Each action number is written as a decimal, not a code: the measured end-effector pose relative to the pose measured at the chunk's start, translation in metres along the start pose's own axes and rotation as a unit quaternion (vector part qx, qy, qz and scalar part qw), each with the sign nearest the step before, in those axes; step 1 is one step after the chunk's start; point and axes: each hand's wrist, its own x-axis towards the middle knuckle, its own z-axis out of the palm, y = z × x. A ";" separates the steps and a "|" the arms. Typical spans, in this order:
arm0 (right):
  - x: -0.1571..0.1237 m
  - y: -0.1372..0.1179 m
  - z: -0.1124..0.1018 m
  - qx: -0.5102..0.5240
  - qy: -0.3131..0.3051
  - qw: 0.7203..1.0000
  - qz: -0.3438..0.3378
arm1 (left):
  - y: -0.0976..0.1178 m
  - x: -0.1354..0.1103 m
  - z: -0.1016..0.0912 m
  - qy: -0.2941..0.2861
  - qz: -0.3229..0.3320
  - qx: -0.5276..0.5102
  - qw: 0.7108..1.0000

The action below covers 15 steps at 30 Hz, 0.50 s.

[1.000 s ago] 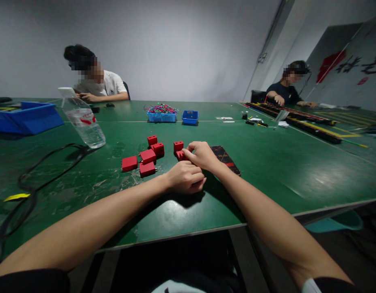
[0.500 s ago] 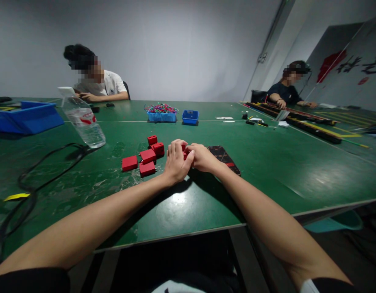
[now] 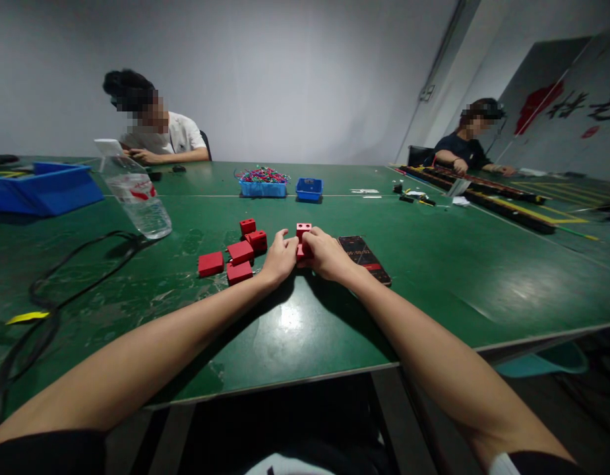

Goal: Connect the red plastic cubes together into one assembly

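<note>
Nearest me, the table (image 3: 433, 284) ends in a straight edge, with green surface running from it up to my wrists and on to my right.

Beyond that, my right hand (image 3: 328, 254) has its fingers curled narrow around a lower red piece (image 3: 300, 253). My left hand (image 3: 279, 258) is just to the left of it, thumb side turned inward; I cannot tell whether those fingers touch the piece. So it lies between my two hands, closer in under the right one. A red block (image 3: 303, 228) shows directly beyond it, two dark holes in its top; whether the two are joined, and how their long axes run, my fingers hide.

Just right of my right hand, a phone (image 3: 365, 259) lies slanted, its far end leaning left, which narrows the room on that side.

To the left, my left hand is the nearer one to a loose group of five red blocks (image 3: 240, 253). The three closest lie with their longer sides roughly crosswise; metal pins show on some.

Farther left stands a tilted-looking bottle (image 3: 142, 201), by a black cable (image 3: 62, 297). Straight ahead, well apart from my fingers, are a tray of coloured wires (image 3: 263, 189) and a small blue bin (image 3: 309, 190). Two co-workers sit beyond.
</note>
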 end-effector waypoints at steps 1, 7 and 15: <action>0.000 -0.001 0.000 0.009 0.005 1.000 0.000 | 0.000 0.002 0.000 0.002 -0.010 -0.015 1.000; 0.002 0.000 -0.001 0.155 -0.011 0.988 0.018 | 0.000 0.006 -0.002 0.040 -0.049 -0.038 0.997; 0.008 0.010 -0.003 0.102 0.060 0.980 0.157 | 0.006 -0.001 0.001 0.026 -0.029 -0.059 0.998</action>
